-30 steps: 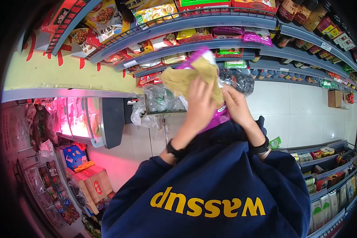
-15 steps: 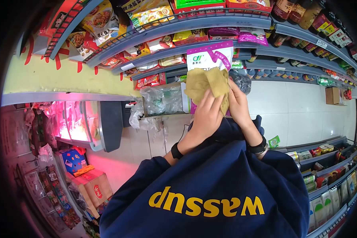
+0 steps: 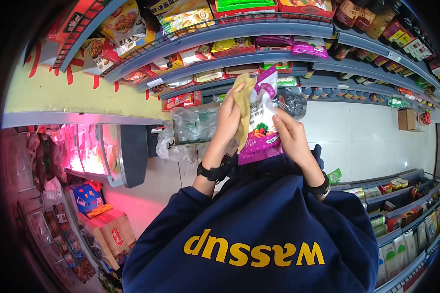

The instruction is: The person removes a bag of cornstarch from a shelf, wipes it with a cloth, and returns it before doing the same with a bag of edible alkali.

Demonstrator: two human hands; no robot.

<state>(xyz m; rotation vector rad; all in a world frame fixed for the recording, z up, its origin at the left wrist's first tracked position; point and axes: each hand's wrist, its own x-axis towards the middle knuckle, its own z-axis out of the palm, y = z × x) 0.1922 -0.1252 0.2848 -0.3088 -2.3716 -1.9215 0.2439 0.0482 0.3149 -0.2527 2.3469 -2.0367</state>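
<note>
A purple and white food packet with vegetables printed on its front is held up before my chest. My right hand grips its right edge, thumb on the front and fingers behind. At the packet's left side, my left hand is closed around a mustard-yellow cloth. The cloth hangs folded along the packet's left edge and covers part of it. Behind the packet stand grocery shelves, with a purple bag lying on one of them.
A box with crumpled clear plastic stands low behind my left hand. Dark plastic-wrapped goods sit to the right of the packet. Bottles line the upper right shelves. A cardboard box stands at lower left, shelving at lower right.
My left hand has drawn the cloth left, from across the packet's front to its left edge, uncovering the print. The packet has tilted, and my right hand has shifted slightly down along it.
</note>
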